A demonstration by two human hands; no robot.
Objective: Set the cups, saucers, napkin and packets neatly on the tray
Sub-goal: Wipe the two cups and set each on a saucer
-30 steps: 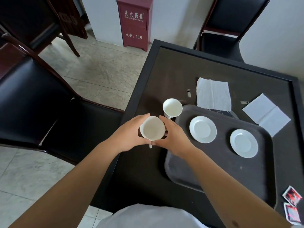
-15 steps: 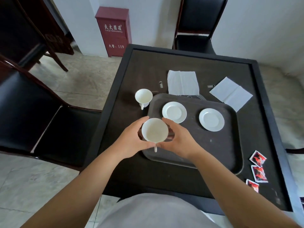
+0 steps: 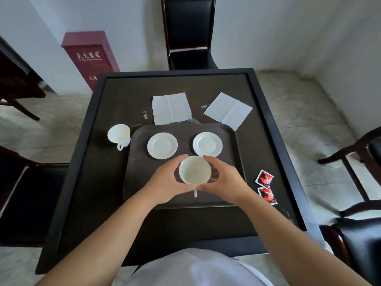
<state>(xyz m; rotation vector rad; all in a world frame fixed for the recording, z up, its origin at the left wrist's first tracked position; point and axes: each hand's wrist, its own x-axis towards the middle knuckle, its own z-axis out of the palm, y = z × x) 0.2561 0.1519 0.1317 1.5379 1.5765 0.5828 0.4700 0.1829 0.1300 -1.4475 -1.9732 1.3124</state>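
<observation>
**A:** What's different from a second ago? Start big.

**B:** The worktop [image 3: 115, 182] hasn't moved, but my view has swung round to face it squarely. The tray [image 3: 140, 182] is in the same place with both saucers on it. The real change is the cup [image 3: 194, 170] I'm carrying: a second ago it was out past the tray's left edge, over bare worktop, and now it's over the middle of the tray, just in front of the left saucer [image 3: 162, 145] and right saucer [image 3: 207, 144], roughly between them.

**A:** So where does that leave us?

**B:** My read is the first cup is about to land on a saucer; I can't tell which one yet, or whether the cup is resting on the tray or held above it. The second cup [image 3: 119, 134] is still off the tray to its left. Both napkins, left [image 3: 171, 109] and right [image 3: 227, 110], lie beyond the far rim, and the red packets [image 3: 264, 178] lie on the worktop to the right. Most of the job remains.

**A:** And the hands?

**B:** The left hand [image 3: 165, 184] and right hand [image 3: 224, 182] are both curled round the cup from opposite sides, fingers wrapped on its wall, thumbs nearly meeting at the near side. The handle points back toward me between them. Neither touches anything else.
</observation>
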